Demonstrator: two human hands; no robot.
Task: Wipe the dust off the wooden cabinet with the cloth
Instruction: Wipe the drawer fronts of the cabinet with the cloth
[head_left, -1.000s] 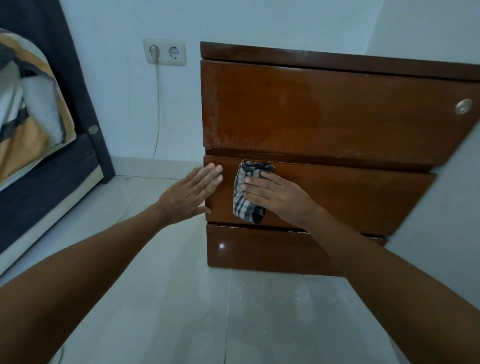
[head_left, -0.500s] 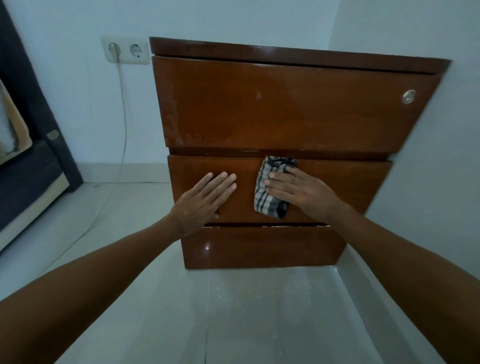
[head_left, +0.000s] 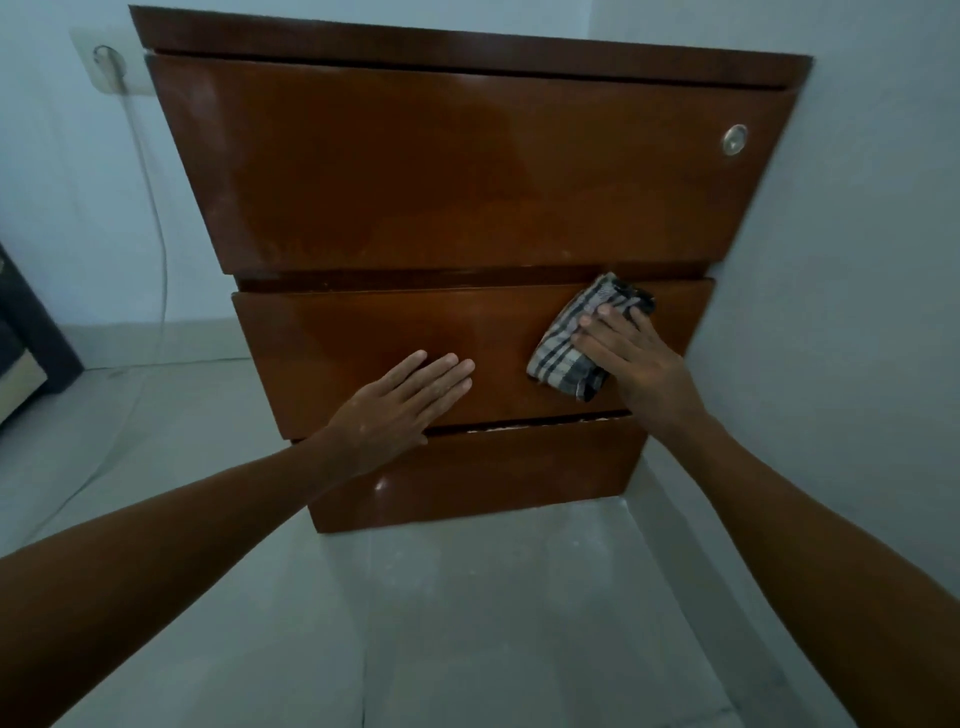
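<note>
The left hand (head_left: 400, 410) lies flat and open on the middle drawer (head_left: 363, 343) of the wooden cabinet (head_left: 467, 171), holding nothing, and it should just lean there to keep things steady. To its right, the right hand (head_left: 634, 364) presses the checked cloth (head_left: 566, 348) flat against the same drawer, near the right end. I think a good wipe means firm, slow rubs along the whole drawer, right to the edges.

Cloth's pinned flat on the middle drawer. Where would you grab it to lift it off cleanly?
Take the cloth by its bunched lower end, which hangs free below the right hand, coming from below left. The upper part lies flat under straight fingers against the middle drawer, so little to pinch there.
</note>
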